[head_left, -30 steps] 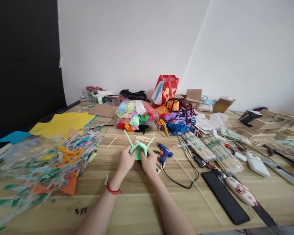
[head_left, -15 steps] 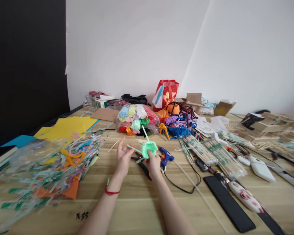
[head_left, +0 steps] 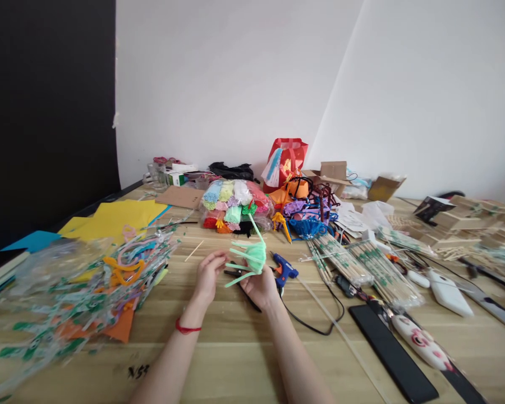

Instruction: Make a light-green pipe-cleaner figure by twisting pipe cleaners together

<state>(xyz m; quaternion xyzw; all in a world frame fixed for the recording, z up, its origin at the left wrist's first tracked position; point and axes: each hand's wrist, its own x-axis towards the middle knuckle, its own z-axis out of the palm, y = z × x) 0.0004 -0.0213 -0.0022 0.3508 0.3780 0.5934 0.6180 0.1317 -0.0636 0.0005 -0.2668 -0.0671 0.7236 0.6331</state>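
A mint-green piece made of fuzzy pipe cleaners (head_left: 256, 257) is held above the middle of the table. It has a rounded, woven-looking body, with several loose strands reaching left and one standing upward. My right hand (head_left: 261, 287) is closed on the body from below and the right, its fingers partly hidden. My left hand (head_left: 209, 276) is at the strands' left ends, fingers bent, apparently pinching one strand's tip. Under the piece lie dark-handled pliers (head_left: 249, 297), partly covered. A blue hot glue gun (head_left: 284, 269) lies just right of my right hand.
Plastic wrappers and pipe cleaners (head_left: 122, 280) heap on the left, near yellow sheets (head_left: 115, 217). A bag of colourful pipe cleaners (head_left: 235, 203) sits behind my hands. Bundled wooden sticks (head_left: 381, 272), a black phone-like slab (head_left: 391, 350) and a white case (head_left: 450, 290) lie right.
The green piece has turned over in my right hand: its hollow opening faced me before, now its rounded side and strands show. My left hand's spread fingers have bent in toward the strands.
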